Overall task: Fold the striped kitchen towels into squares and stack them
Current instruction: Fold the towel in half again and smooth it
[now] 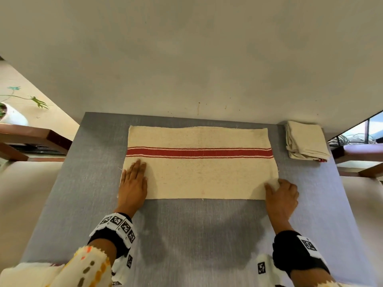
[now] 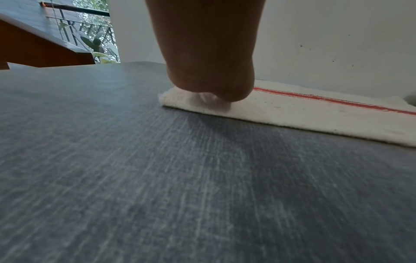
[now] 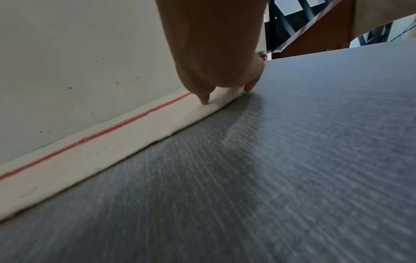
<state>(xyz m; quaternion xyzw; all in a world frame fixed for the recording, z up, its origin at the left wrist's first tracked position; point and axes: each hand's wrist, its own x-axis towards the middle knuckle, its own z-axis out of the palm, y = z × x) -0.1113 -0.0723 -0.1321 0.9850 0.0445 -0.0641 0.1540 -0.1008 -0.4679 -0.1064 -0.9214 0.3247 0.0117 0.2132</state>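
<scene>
A cream kitchen towel (image 1: pixel 199 172) with a red stripe lies flat on the grey table (image 1: pixel 186 235), folded to a wide rectangle. My left hand (image 1: pixel 133 179) rests flat on its near left corner, fingers straight; the left wrist view shows the palm (image 2: pixel 209 53) pressing the towel (image 2: pixel 315 110) down. My right hand (image 1: pixel 281 193) is at the near right corner, which is slightly lifted. The thumb sits on top and the fingers curl at the edge, pinching the cloth. The right wrist view shows the thumb tip (image 3: pixel 203 99) on the towel (image 3: pixel 90 160). A stack of folded towels (image 1: pixel 306 141) sits at the table's far right.
A pale wall (image 1: pixel 186 59) rises right behind the table's far edge. Wooden furniture stands off the left side (image 1: pixel 41 137) and off the right side (image 1: pixel 362 154). A white plant pot (image 1: pixel 12 114) is at the far left.
</scene>
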